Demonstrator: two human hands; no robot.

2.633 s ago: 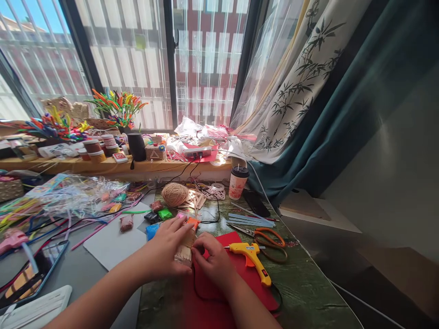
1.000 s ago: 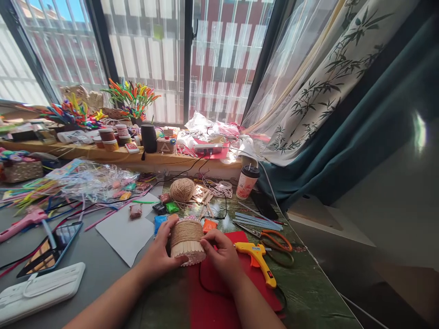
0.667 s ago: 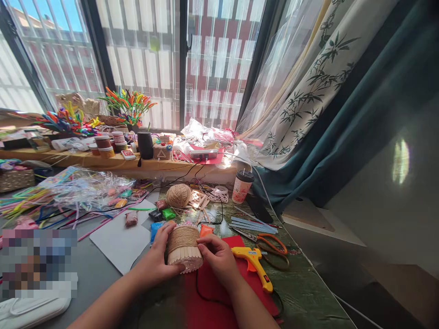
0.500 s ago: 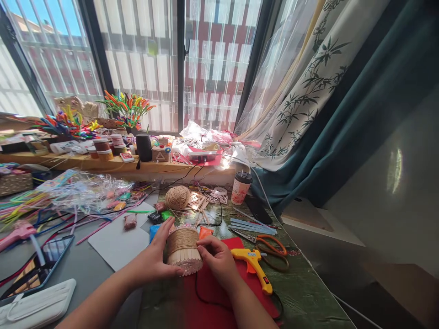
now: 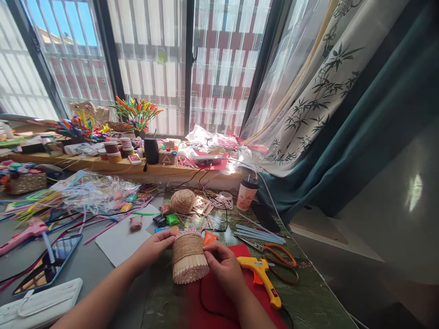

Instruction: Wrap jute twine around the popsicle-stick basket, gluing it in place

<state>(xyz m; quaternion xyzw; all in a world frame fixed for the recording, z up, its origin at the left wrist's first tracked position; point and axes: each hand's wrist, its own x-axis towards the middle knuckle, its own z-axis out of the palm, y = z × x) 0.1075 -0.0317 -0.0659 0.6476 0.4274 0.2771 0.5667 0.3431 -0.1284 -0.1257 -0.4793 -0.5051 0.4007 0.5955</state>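
A small round craft-stick pot [image 5: 189, 250] is held tilted over the table, with jute twine wound around its upper part and pink beads along the far rim. Bare stick ends form its scalloped near edge. My left hand [image 5: 158, 241] grips it at the upper left, fingertips on the rim. On the opposite side, my right hand [image 5: 222, 262] pinches the edge of the twine band between thumb and forefinger; whether a loose twine end is in that pinch I cannot make out. Just right of that hand lies a yellow glue gun [image 5: 261, 278] on a red sheet [image 5: 236, 250].
Orange-handled scissors [image 5: 274, 253], glue sticks [image 5: 259, 234] and a paper cup [image 5: 247, 194] are on the right. Behind the pot sit a twine ball [image 5: 182, 202] and clay packets [image 5: 172, 220]. A phone [image 5: 51, 265] and a pink glue gun [image 5: 25, 235] lie left.
My left hand has shifted from a wide spread around the pot to a grip at its upper rim. The pot is tipped differently. The whole view has swung slightly left.
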